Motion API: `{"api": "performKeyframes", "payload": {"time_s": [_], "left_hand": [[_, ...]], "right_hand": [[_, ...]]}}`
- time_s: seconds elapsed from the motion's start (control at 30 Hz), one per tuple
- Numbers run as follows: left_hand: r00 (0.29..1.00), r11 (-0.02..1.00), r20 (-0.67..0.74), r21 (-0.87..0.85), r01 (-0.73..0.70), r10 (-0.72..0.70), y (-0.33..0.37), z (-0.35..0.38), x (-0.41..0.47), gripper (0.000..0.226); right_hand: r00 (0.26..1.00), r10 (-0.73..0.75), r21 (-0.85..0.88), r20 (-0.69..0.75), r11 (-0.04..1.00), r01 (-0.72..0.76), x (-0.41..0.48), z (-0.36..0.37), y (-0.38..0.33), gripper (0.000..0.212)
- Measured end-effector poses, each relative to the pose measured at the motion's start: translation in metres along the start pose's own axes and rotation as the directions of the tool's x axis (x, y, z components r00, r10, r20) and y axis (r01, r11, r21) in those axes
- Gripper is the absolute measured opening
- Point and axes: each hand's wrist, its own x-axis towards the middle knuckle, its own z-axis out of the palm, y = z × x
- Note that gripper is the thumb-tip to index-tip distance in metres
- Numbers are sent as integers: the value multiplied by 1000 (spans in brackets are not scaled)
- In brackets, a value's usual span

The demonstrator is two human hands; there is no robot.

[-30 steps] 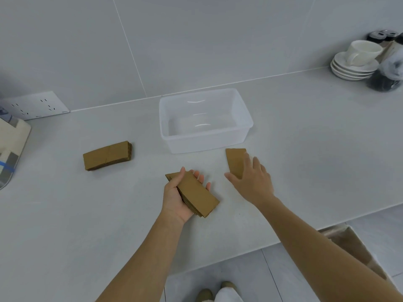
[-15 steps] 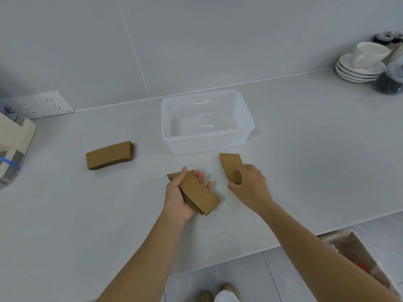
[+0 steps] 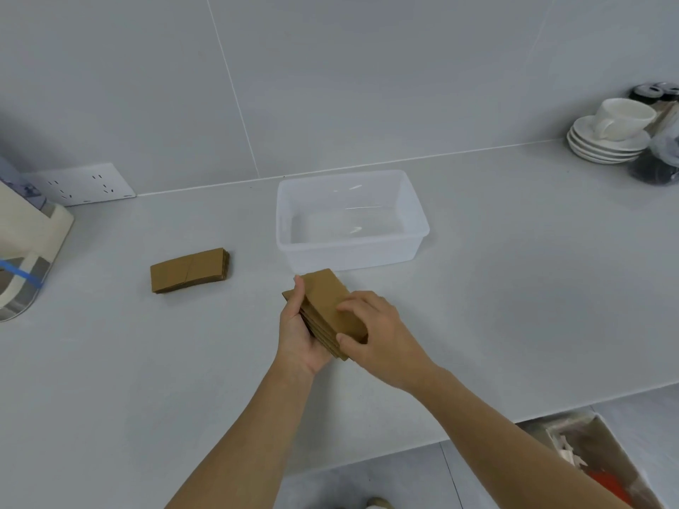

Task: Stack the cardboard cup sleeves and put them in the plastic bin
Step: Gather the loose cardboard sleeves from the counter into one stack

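My left hand [image 3: 299,334] cradles a stack of brown cardboard cup sleeves [image 3: 325,301] from below, thumb along its left edge. My right hand [image 3: 382,336] presses a sleeve onto the top of that stack, fingers on top and thumb at the near end. The stack hovers just in front of the clear plastic bin [image 3: 417,224], which holds nothing. A second pile of sleeves [image 3: 189,270] lies flat on the counter to the left, apart from both hands.
Stacked white saucers with a cup [image 3: 610,135] and dark jars stand at the far right. A wall socket [image 3: 82,183] and a beige appliance [image 3: 25,247] are at the left. An open cardboard box [image 3: 602,468] sits on the floor below the counter's front edge.
My right hand picked up the single sleeve from the counter and carried it left onto the stack in my left hand. The counter spot right of the stack is now bare.
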Motion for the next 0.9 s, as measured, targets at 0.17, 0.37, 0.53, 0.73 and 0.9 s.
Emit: {"api": "performKeyframes", "payload": {"time_s": [0.17,0.37,0.53,0.73,0.9], "left_hand": [[1000,999,12,-51,-10,10,0,-5,-2,51],[999,998,-1,-45,-33,33,1,-12,-6,44],[993,992,-93,-90,-87,79,4,-19,-4,67],[994,992,-51,-71,-102,98,7,-23,-3,69],[986,993,-115,17,-120,121,4,-11,-15,34]], "right_hand": [[996,-82,-37,26,996,83,-4,9,2,37],[990,-127,-14,67,992,128,-2,12,4,37],[983,-136,1,122,991,137,2,10,8,44],[980,-164,72,112,985,157,7,7,10,44],[970,-226,148,88,966,212,7,2,11,39]]}}
